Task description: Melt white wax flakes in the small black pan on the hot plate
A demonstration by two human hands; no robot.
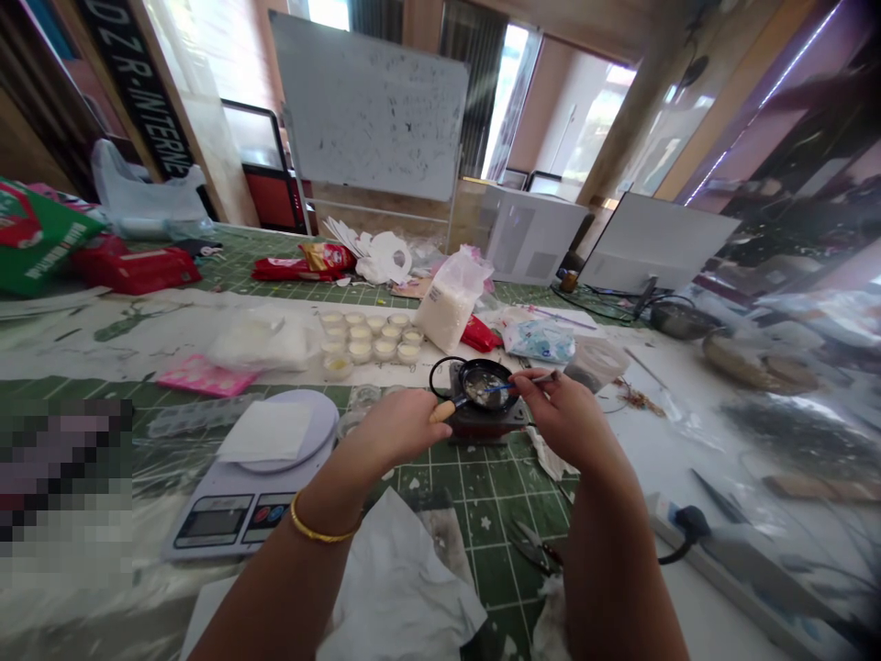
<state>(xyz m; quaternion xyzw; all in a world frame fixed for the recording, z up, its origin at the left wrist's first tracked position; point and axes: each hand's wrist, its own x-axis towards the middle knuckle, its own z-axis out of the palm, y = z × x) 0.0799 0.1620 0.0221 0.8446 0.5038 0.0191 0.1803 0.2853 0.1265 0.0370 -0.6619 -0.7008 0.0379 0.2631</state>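
My left hand (399,427) is closed around the wooden handle (442,412) of a small black pan (484,365). The pan sits on a small dark hot plate (482,430) and contains pale lumps in a clear-looking layer. Between the fingers of my right hand (561,413) is a thin stirring stick (547,377), its blue end (496,387) down inside the pan. Just left of the pan stand clear empty-looking cups (363,397). Behind them are several small cups filled with a cream-coloured solid (360,352).
A kitchen scale (313,431) bearing white sheets lies at left. Beyond the pan stands a bag of white granules (449,301). Crumpled white paper (395,588) and scissors (529,548) lie in front. A power strip (722,569) with a black plug is at right.
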